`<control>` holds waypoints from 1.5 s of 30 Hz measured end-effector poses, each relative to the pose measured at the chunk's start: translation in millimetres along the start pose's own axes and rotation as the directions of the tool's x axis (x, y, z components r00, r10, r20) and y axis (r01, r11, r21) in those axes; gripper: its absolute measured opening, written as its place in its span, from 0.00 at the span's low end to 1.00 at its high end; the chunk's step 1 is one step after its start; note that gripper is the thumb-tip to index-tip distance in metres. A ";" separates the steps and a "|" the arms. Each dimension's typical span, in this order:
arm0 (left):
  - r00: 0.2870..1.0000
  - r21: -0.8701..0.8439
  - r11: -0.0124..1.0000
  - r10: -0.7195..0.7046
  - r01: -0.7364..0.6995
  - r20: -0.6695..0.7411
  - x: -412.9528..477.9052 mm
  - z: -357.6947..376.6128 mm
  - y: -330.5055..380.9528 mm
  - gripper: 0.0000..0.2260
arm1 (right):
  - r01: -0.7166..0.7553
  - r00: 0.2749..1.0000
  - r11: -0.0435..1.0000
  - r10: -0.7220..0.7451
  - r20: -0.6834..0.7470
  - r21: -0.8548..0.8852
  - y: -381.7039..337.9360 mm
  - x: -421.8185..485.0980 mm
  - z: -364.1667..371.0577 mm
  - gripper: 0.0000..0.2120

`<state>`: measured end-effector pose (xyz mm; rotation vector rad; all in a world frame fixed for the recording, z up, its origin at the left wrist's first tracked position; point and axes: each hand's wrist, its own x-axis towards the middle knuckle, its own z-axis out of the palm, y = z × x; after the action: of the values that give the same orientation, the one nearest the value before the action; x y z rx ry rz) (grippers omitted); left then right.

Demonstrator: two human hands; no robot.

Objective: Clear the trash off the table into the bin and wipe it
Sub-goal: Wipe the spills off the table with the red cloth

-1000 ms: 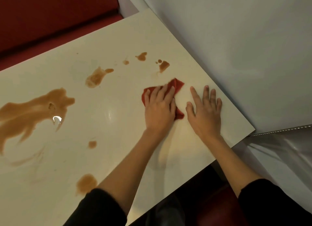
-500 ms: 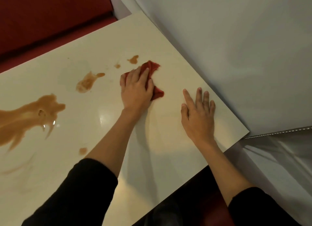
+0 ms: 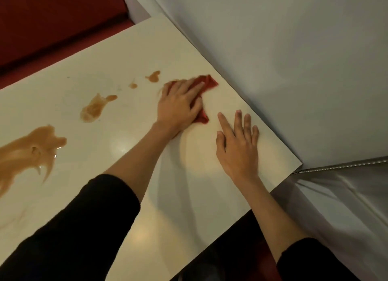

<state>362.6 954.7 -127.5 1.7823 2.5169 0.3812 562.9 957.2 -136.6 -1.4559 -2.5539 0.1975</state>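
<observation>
My left hand (image 3: 179, 104) presses flat on a red cloth (image 3: 206, 85) near the far right side of the cream table (image 3: 178, 207), and the hand looks motion-blurred. My right hand (image 3: 238, 146) lies flat and empty on the table close to its right edge, fingers spread. Brown liquid marks the table: a small spot (image 3: 154, 76) just left of the cloth, a tiny one (image 3: 133, 85), a medium splash (image 3: 94, 108) and a large puddle (image 3: 27, 152) at the left.
A pale wall (image 3: 283, 60) runs along the table's right edge. A red bench seat (image 3: 52, 18) stands beyond the far edge. A grey padded seat back (image 3: 346, 196) with a studded trim sits at the right, below the table corner.
My left hand pushed the red cloth away from me over the spots near the wall; those spots are gone. The right hand stayed flat in place.
</observation>
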 end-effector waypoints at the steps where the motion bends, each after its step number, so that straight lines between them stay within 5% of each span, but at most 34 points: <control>1: 0.995 0.010 0.995 -0.096 0.096 -0.033 2.3 -0.2 -8.0 0.23 | -0.001 1.000 1.000 0.001 0.001 0.004 0.2 0.0 -0.3 0.25; 4: 0.918 0.006 0.927 -0.371 0.376 -0.142 -13.7 0.4 -9.2 0.22 | 0.007 1.000 1.000 -0.007 0.003 -0.001 0.8 0.1 0.3 0.25; 6: 0.891 -0.003 0.907 -0.414 0.421 -0.187 -39.1 3.2 11.1 0.22 | 0.013 1.000 1.000 -0.013 -0.006 -0.015 0.0 -0.3 0.6 0.24; 11: 0.992 0.012 0.996 -0.089 0.090 -0.087 -56.3 7.8 49.0 0.22 | 0.013 1.000 1.000 -0.014 -0.012 -0.008 0.7 0.6 0.7 0.24; 15: 1.000 0.043 0.999 -0.021 0.020 0.009 5.6 3.0 32.3 0.23 | 0.010 1.000 1.000 -0.011 -0.011 -0.012 0.0 1.1 1.7 0.25; 21: 0.931 0.061 0.930 -0.359 0.363 -0.065 26.5 -4.6 -16.7 0.25 | 0.005 0.999 1.000 -0.005 -0.037 0.002 0.4 -0.6 2.9 0.24; 26: 0.874 0.052 0.873 -0.483 0.485 -0.046 40.3 -1.8 4.1 0.25 | 0.010 1.000 1.000 -0.010 -0.026 -0.019 -0.1 -0.1 3.0 0.25; 28: 0.919 0.035 0.919 -0.393 0.393 0.001 48.7 -1.7 16.7 0.25 | 0.010 0.999 1.000 -0.011 -0.031 -0.020 -0.3 -0.6 3.2 0.24; 31: 0.996 0.002 1.000 -0.015 0.015 0.083 35.3 0.8 31.3 0.25 | 0.007 0.999 1.000 -0.007 -0.031 -0.014 -0.4 -0.9 3.2 0.24; 33: 0.967 -0.027 0.974 0.227 -0.225 0.119 10.0 -3.5 23.1 0.25 | 0.012 1.000 1.000 -0.012 -0.021 -0.019 0.0 -1.3 2.5 0.24; 35: 0.938 -0.023 0.946 0.323 -0.323 0.127 -10.5 -9.0 -3.5 0.23 | 0.021 1.000 0.999 -0.021 -0.014 -0.030 0.3 -1.0 2.2 0.25; 40: 0.990 0.042 0.992 0.115 -0.119 0.081 2.3 -18.6 -52.1 0.25 | 0.016 1.000 1.000 -0.017 -0.024 -0.026 0.4 -0.5 3.6 0.24; 45: 0.984 0.110 0.984 -0.149 0.138 0.098 72.7 -7.2 -9.6 0.26 | 0.012 0.998 1.000 -0.012 -0.056 0.000 -0.2 -1.1 5.1 0.24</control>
<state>327.7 1018.2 -114.4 1.5926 2.6127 0.1490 562.1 956.0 -141.6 -1.4250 -2.5170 0.1536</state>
